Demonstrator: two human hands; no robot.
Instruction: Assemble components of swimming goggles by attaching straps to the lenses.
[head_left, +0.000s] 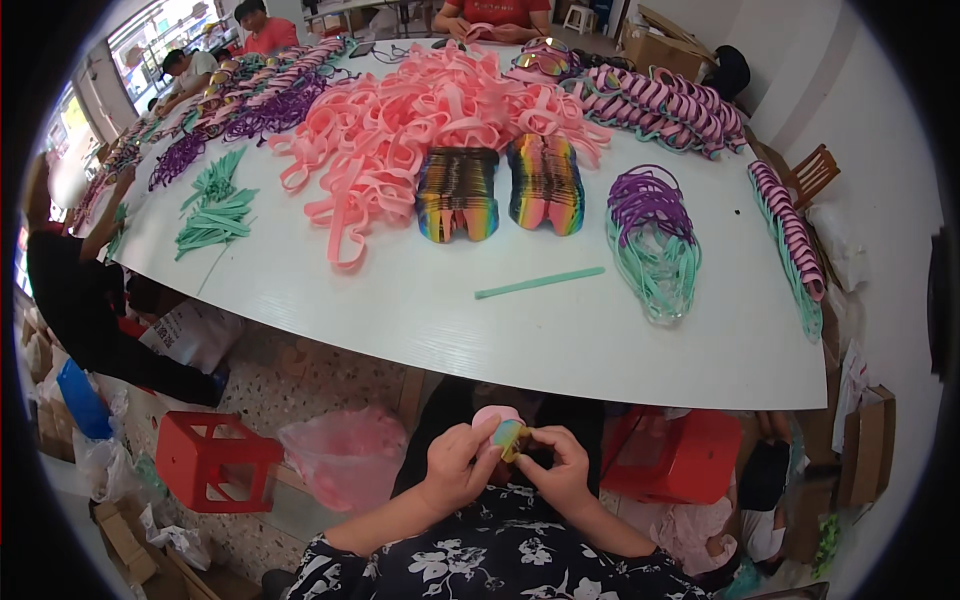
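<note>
In my lap, below the table edge, I hold a small pink frame point(494, 413) together with a shiny rainbow goggle lens point(509, 437). My left hand point(460, 465) pinches the pink frame and the lens from the left side. On the other side my right hand point(556, 467) grips the lens's yellow edge between thumb and fingers. Where the two parts meet is partly covered by my fingers. Two stacks of similar mirrored lenses, a left stack point(457, 195) and a right stack point(546, 185), lie on the white table point(400, 310) ahead.
Behind the stacks spreads a heap of pink frames point(440, 110). A single teal strip point(540, 283) and a bundle of purple and teal straps point(655, 245) lie nearer. Red stools point(215, 460) and a pink plastic bag point(345, 455) are beside me. Other people work around the table.
</note>
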